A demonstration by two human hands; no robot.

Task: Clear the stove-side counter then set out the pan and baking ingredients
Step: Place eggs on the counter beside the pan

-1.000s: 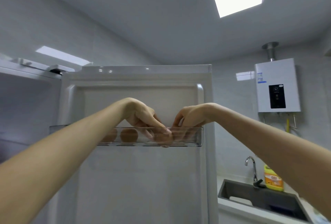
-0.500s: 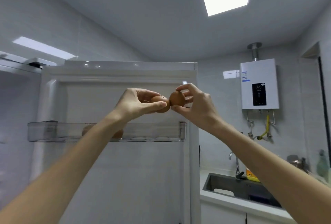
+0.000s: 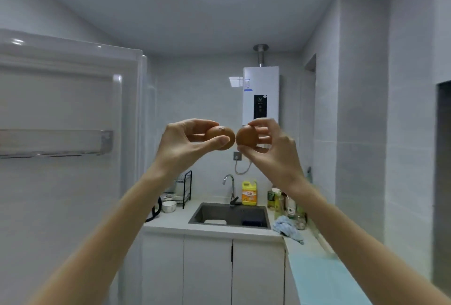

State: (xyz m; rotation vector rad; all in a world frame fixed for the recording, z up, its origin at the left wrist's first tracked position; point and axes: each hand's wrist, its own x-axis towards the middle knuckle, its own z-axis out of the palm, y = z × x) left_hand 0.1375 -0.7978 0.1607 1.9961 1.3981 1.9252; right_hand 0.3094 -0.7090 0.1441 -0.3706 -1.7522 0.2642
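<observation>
**Two brown eggs held up in front of the sink wall**

The left egg (image 3: 219, 137) is pinched between thumb and fingers of the left hand (image 3: 183, 143), its long axis roughly level. The right egg (image 3: 247, 136) is gripped by the fingertips of the right hand (image 3: 271, 148); its axis cannot be told. The eggs are held end to end, touching or nearly so. Behind them a water heater (image 3: 261, 95) is mounted. Below, a yellow bottle (image 3: 249, 192) is seen beside the sink (image 3: 267, 217) on the counter (image 3: 170, 221); its label is unreadable.

Left hand (image 3: 181, 142), right hand (image 3: 273, 152) — aloft, pinched
</observation>
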